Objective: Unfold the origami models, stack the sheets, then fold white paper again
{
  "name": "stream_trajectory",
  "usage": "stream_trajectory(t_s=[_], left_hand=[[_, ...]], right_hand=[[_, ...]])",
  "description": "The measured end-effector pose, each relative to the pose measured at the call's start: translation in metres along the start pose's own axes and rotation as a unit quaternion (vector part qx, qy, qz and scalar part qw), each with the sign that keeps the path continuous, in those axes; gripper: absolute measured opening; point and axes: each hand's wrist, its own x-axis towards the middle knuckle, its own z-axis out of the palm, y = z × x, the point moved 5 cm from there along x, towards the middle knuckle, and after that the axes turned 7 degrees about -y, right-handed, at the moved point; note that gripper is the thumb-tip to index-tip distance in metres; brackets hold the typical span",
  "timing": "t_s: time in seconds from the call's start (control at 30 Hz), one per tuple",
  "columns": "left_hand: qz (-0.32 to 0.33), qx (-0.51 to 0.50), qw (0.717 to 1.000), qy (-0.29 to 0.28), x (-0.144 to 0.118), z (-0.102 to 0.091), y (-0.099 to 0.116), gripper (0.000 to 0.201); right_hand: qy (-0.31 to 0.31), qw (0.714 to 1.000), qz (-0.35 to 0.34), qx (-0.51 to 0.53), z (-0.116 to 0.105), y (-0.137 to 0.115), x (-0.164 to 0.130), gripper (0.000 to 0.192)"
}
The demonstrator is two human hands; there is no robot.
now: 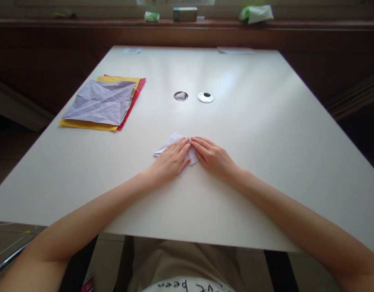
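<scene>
A small piece of folded white paper (174, 138) lies on the table, its layers showing at the left corner. My left hand (171, 157) rests flat across its middle, fingers stretched out and thumb apart, hiding much of it. At the paper's right side is my right hand (213, 157), with its fingers together and bent over the edge and the thumb tucked beneath them. The fingertips of both hands nearly meet at the paper's upper edge. A narrow flap of the paper shows below my left thumb.
On the white table (266, 170), a creased pale lilac sheet (101, 101) tops yellow paper (89, 125) and red paper (134, 106) at the left. Two round cable holes, one open (181, 96) and one metal-rimmed (205, 97), lie beyond my hands. Small packets (256, 14) stand on the back ledge.
</scene>
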Motion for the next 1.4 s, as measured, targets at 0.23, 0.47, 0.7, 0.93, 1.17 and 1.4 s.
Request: stream_trajectory(t_s=[0.23,0.47,0.7,0.93,1.17,1.4], left_hand=[[-0.029,0.017,0.998,-0.053,0.0,0.005,-0.007,0.053],[-0.036,0.025,0.997,-0.061,0.0,0.003,-0.008,0.063],[-0.063,0.038,0.996,-0.052,0.002,0.001,-0.014,0.064],[-0.093,0.061,0.992,-0.054,0.004,-0.004,-0.02,0.063],[-0.086,0.064,0.993,-0.053,0.002,-0.003,-0.022,0.063],[-0.06,0.078,0.995,0.014,-0.001,-0.011,-0.014,0.05]], right_hand=[[-0.093,0.995,0.009,-0.018,0.009,0.001,0.0,0.072],[-0.127,0.991,0.018,-0.034,0.009,0.001,0.0,0.081],[-0.119,0.992,0.017,-0.035,0.008,0.003,-0.002,0.08],[-0.13,0.989,0.055,-0.052,0.009,0.004,-0.004,0.083],[-0.11,0.984,0.13,-0.053,0.01,0.007,-0.003,0.083],[-0.085,0.971,0.212,-0.067,0.011,0.017,-0.004,0.086]])
